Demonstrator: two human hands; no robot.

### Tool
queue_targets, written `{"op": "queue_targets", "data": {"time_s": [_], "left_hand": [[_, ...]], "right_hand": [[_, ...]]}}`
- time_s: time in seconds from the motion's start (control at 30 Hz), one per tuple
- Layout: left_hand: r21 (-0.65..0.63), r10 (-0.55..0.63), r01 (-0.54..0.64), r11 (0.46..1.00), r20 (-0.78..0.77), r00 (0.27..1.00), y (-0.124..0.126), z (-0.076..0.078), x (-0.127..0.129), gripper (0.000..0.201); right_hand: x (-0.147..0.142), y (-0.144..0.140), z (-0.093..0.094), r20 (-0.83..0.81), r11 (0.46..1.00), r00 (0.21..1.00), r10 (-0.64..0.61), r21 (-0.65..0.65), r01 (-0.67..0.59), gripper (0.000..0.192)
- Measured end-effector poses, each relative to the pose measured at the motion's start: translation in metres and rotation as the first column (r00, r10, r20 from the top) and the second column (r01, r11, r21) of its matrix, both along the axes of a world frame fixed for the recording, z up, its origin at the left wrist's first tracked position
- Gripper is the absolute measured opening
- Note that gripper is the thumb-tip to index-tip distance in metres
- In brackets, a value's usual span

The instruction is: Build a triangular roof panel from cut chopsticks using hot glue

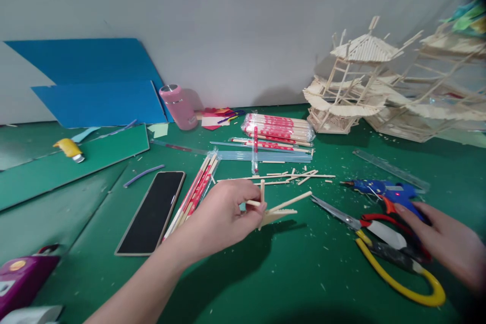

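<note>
My left hand pinches a small assembly of wooden sticks just above the green table. My right hand reaches from the right with fingers apart, its fingertips at the grip of a blue hot glue gun. Beneath that hand lie scissors with red and yellow handles, blades pointing left toward the stick assembly. Loose cut sticks lie scattered just beyond the assembly.
A phone lies face up at the left, beside wrapped chopsticks. A chopstick pack, a pink bottle and blue boards sit at the back. Stick-built pagoda models stand back right. A clear ruler lies near the glue gun.
</note>
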State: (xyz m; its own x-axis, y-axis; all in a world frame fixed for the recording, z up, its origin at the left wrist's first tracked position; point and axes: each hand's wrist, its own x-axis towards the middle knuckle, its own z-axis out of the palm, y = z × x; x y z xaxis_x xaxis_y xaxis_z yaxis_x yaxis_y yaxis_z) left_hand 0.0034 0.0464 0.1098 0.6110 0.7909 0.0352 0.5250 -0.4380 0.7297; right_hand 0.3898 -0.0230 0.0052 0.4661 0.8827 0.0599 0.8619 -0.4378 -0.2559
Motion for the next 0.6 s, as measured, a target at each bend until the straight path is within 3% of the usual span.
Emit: {"op": "queue_targets", "data": {"time_s": [0.1,0.2,0.27,0.4,0.53,0.6], "left_hand": [[0.003,-0.009,0.009,1.000,0.013,1.000,0.000,-0.001,-0.001,0.018],[-0.013,0.005,-0.005,1.000,0.005,1.000,0.000,-0.001,-0.001,0.019],[-0.027,0.024,-0.024,0.999,-0.004,1.000,0.000,-0.001,-0.001,0.020],[-0.030,0.023,-0.022,0.999,0.003,1.000,0.001,-0.002,-0.001,0.019],[-0.023,0.013,-0.012,1.000,0.013,1.000,0.001,-0.004,-0.001,0.015],[-0.021,0.029,-0.029,0.999,0.005,1.000,0.001,-0.004,-0.001,0.014]], "right_hand": [[-0.008,-0.002,0.007,0.061,1.000,0.998,0.007,-0.025,-0.005,0.049],[-0.044,-0.004,0.025,0.100,0.980,0.994,0.036,0.194,-0.055,0.035],[-0.081,-0.004,0.040,0.072,0.886,0.973,0.221,0.401,-0.231,0.023],[-0.155,0.003,0.071,0.060,0.668,0.844,0.534,0.582,-0.464,0.022],[-0.194,0.018,0.094,-0.005,0.543,0.683,0.731,0.611,-0.576,0.021],[-0.204,0.027,0.102,-0.078,0.527,0.611,0.788,0.600,-0.602,0.022]]}}
